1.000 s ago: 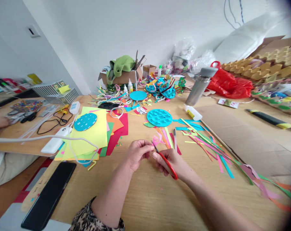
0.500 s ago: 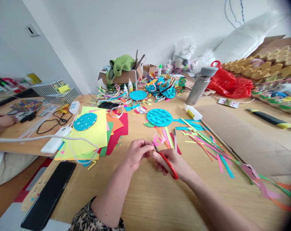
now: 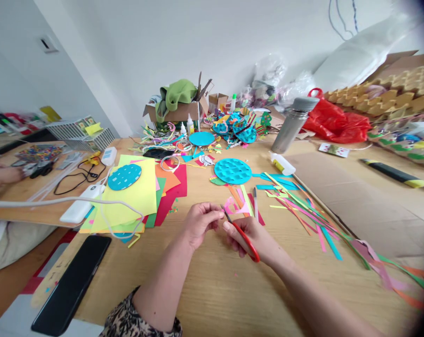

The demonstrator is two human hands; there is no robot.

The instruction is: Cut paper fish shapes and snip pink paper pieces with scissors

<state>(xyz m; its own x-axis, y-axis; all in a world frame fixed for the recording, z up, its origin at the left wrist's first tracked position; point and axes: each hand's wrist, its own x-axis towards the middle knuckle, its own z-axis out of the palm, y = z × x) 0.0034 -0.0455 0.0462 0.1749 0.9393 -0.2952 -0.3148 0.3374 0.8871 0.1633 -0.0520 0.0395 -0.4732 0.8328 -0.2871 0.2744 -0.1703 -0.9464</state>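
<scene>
My right hand (image 3: pixel 249 232) grips a pair of scissors with red handles (image 3: pixel 246 242), the dark blades pointing up and to the left. Close beside the blade tips, my left hand (image 3: pixel 205 223) is closed in a pinch on a small piece of pink paper (image 3: pixel 237 206). The paper shows behind and between the blades, and its held edge is hidden by my fingers. Just beyond lie orange, pink and yellow paper strips (image 3: pixel 245 197) and a pen (image 3: pixel 256 201). Farther back is a round blue paper piece with a raised pattern (image 3: pixel 232 171).
Coloured paper sheets (image 3: pixel 145 187) with a blue dotted oval (image 3: pixel 124 177) lie left, near a black phone (image 3: pixel 71 285) and white cable. To the right are loose strips (image 3: pixel 303 206), a glue bottle (image 3: pixel 282 164), a steel flask (image 3: pixel 292 128) and cardboard (image 3: pixel 366 196). Another person's hand (image 3: pixel 4 175) is far left.
The pink paper has shifted slightly to the right by the blade tips and shows more of its shape. Both hands stay almost in the same place.
</scene>
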